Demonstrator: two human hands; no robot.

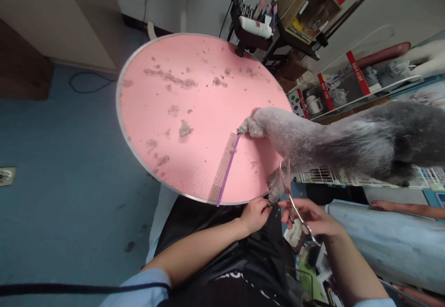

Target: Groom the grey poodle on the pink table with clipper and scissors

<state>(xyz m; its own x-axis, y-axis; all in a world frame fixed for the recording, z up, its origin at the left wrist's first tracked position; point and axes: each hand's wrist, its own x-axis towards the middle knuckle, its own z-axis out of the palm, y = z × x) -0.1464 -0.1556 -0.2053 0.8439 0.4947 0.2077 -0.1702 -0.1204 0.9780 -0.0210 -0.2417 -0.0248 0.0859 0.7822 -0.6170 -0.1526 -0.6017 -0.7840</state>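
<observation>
A grey, close-trimmed dog (299,131) is on the round pink grooming table (215,107), its body reaching off to the right. My left hand (257,215) is closed on the end of one dog's leg (276,187) at the table's near edge. In my right hand (309,216) is a pair of scissors (291,200), its blades spread apart and pointing up beside that leg. A long comb with a purple spine (227,172) lies on the table left of the dog, its upper end by another paw (243,127).
Grey hair clumps (185,128) lie scattered over the table. A tool holder with a white bottle (256,27) is fixed at the far rim. Shelves (333,84) stand behind the dog. Another person's arm (406,208) shows at right. A dark cord (83,289) crosses lower left.
</observation>
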